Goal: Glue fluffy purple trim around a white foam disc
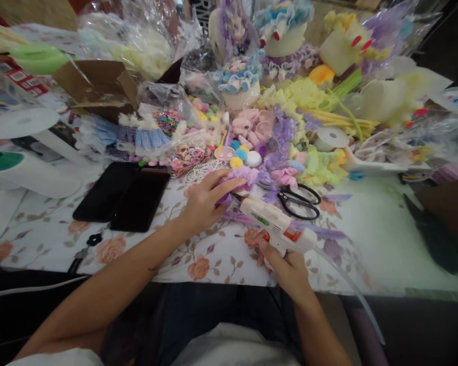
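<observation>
Purple ruffle [248,175]: mid-desk [389,239], toward the near edge. Left hand [206,201] closed on it, fingers over the top. Right hand [290,272] wrapped round the grip of a white glue gun [267,216], finger at the orange trigger. Hands apart from each other. Nozzle points at the ruffle; whether it touches, cannot tell. Clear glue stick [351,282] runs from the gun's rear out past the desk's near edge. Black-handled scissors [299,201] just beyond the gun; purple strip [324,230] passes under it. Behind the ruffle, pompoms [238,154], then pink cups [252,124]. Two black phones [141,198] side by side toward the left edge. Open carton [99,84] toward the far left corner.
</observation>
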The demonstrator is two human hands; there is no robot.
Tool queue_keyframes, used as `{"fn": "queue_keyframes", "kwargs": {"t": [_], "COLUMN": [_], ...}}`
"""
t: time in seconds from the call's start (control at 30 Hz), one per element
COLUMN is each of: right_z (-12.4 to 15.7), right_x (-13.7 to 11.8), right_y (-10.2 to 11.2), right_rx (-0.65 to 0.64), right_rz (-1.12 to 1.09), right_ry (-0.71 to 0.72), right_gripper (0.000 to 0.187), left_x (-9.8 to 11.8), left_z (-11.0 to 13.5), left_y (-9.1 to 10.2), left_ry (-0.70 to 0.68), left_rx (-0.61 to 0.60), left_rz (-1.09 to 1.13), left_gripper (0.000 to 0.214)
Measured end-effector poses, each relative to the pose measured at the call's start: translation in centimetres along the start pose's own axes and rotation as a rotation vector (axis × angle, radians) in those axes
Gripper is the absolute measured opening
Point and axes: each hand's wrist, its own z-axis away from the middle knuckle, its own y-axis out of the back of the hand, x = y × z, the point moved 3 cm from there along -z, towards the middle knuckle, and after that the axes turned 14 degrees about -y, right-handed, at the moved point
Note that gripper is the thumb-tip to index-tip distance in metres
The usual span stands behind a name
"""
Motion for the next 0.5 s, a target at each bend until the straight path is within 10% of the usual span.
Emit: {"fn": "queue_keyframes", "kwargs": {"t": [0.5], "right_z": [0.0], "right_x": [0.2], "right_y": [0.0], "right_rx": [0.013], "right_rz": [-0.059], "right_ry": [-0.063], "right_gripper": [0.029], "left_x": [0.0], "left_z": [-0.2], "left_y": [0.0], "left_ry": [0.022], "left_rx": [-0.001], "left_rz": [0.025], "left_gripper": [0.043]}}
